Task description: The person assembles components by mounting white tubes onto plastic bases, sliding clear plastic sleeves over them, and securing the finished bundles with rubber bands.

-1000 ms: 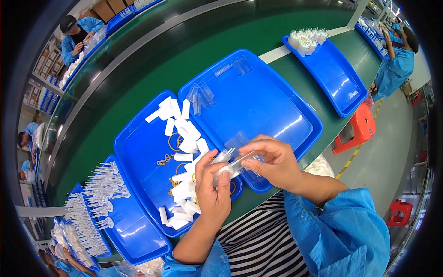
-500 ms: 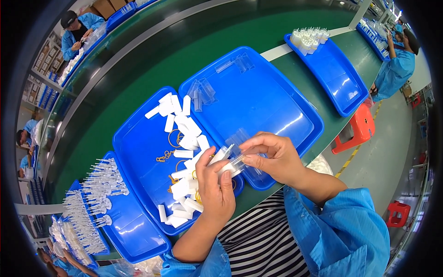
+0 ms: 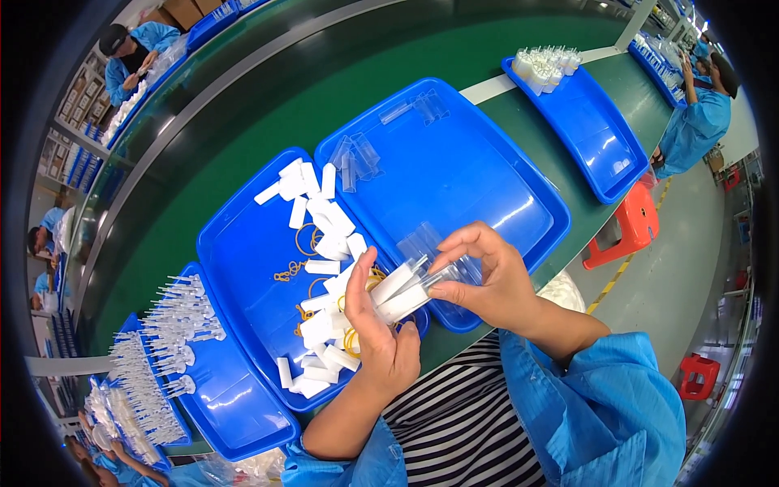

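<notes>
2 slim white pieces [image 3: 395, 281] with clear tips [image 3: 420, 261] slant side by side between the hands [image 3: 380, 337] [image 3: 497, 280].

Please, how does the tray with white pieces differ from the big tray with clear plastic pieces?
The first tray holds white pieces; the second tray holds clear plastic pieces. Yellow bands lie in the first tray; I see none in the second. The first tray looks more crowded; the second shows more bare bottom. Both are blue, with raised rims.

Left hand [image 3: 378, 334] cupped, right hand [image 3: 493, 277] pinched
</notes>
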### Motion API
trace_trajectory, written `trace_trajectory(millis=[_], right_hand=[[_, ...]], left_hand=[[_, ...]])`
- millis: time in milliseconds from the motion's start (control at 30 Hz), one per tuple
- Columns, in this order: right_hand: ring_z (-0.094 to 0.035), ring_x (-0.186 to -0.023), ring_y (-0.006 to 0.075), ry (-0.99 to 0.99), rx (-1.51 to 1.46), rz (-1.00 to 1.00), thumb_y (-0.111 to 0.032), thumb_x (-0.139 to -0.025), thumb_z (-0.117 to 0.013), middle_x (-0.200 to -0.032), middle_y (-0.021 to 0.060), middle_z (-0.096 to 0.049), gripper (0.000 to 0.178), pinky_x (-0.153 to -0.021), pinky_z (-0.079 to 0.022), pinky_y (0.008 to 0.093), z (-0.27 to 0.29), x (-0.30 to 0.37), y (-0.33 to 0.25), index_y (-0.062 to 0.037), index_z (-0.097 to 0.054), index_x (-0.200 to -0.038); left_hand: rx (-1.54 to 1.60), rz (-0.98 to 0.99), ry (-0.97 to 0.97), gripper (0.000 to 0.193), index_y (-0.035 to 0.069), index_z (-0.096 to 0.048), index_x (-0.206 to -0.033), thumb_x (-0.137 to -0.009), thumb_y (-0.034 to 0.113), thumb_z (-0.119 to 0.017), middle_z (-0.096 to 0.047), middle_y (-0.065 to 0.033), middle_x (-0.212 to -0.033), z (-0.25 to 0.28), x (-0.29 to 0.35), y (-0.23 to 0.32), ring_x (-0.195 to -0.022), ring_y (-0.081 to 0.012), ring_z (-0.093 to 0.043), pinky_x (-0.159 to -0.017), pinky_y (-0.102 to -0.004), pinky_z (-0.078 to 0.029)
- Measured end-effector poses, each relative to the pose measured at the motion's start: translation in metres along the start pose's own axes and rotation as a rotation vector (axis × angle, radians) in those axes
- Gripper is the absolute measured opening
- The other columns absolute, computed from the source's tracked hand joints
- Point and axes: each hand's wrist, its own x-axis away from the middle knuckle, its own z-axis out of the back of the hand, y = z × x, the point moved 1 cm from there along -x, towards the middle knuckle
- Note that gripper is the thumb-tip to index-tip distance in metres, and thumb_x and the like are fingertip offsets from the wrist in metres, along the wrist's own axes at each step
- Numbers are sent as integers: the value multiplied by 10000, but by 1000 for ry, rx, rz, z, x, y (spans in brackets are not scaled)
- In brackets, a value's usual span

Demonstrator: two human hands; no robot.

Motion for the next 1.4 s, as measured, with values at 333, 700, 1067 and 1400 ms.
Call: trace_trajectory(millis=[333, 700, 1067, 1400], right_hand=[[-535, -923, 110, -87, 88, 76, -99, -685, -780, -899, 58, -651, 621, -863, -359, 270, -11, 4, -8, -35, -431, -1194], [-506, -970, 120, -334, -363, 38, -66, -708, -750, -919, 61, -636, 574, -891, -348, 299, 4, -7, -22, -19, -432, -1184], [-496, -1122, 246, -477, 406, 490, -340, -617, -767, -1258, 105, -491, 774, -863, -317, 381, -29, 11, -40, -139, -445, -1292], [-450, -1177, 239, -754, 58, 577, -383, -599, -769, -1254, 115, -507, 767, -825, -307, 377, -77, -23, -50, -146, -460, -1259]], left_hand=[[-137, -313, -49, 782, 16, -112, -1334, -615, -90, -400, -105, -387, -1377, -6, -1, -7, -1311, -488, -136, -1051, -482, -163], [998, 566, -27, 627, 182, -51, -1427, -933, 345, -402, -279, -192, -1389, 14, 5, 32, -1208, -356, -407, -933, -506, -409], [1028, 599, -83, 594, 59, -131, -1395, -941, 291, -436, -430, -121, -1235, 8, 48, 28, -1096, -239, -494, -916, -381, -418], [1101, 462, 22, 283, 19, -479, -1075, -808, -24, -563, -566, -125, -998, 41, 74, 17, -1007, -224, -556, -771, -322, -510]])
